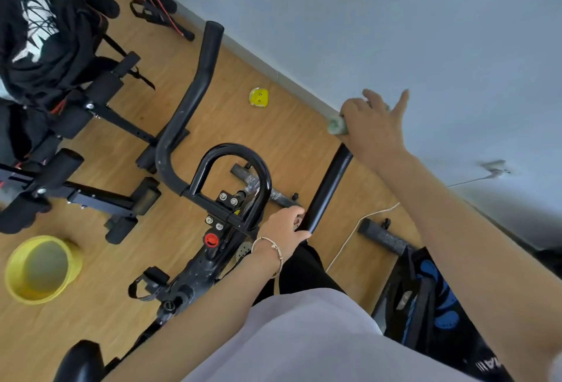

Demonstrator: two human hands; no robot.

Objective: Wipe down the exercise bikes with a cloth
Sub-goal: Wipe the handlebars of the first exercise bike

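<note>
Here the black exercise bike (197, 266) stands on a wooden floor (289, 144) close to a pale blue-grey wall (395, 16), seen from above and at a tilt; its handlebars spread into a long curved bar (194, 86) on one side, a central loop (243, 150) and a straight bar (328, 187) on the other side. The right hand (371, 129) sits over the top end of the straight bar with a pale greenish cloth (336, 126) bunched beneath the palm; the cloth peeps out at the hand's edge, and two digits stick out straight towards the wall while the rest fold over the cloth. The left hand (286, 223), with a thin bracelet (273, 247) at the wrist, grips the lower end of the same bar, its fingers curled round it; the two hands are well apart along the bar. A red knob (210, 240) shows on the frame below the loop; a strapped pedal (149, 284) hangs lower down. A yellow bucket (42, 269) stands on the floor beside the bike; a small yellow object (258, 97) lies near the skirting; a white cable (359, 223) trails across the boards. Dark clothing (39, 31) with a white print is heaped on other black equipment nearby; a black and blue bag (431, 305) rests near the person's right side.
</note>
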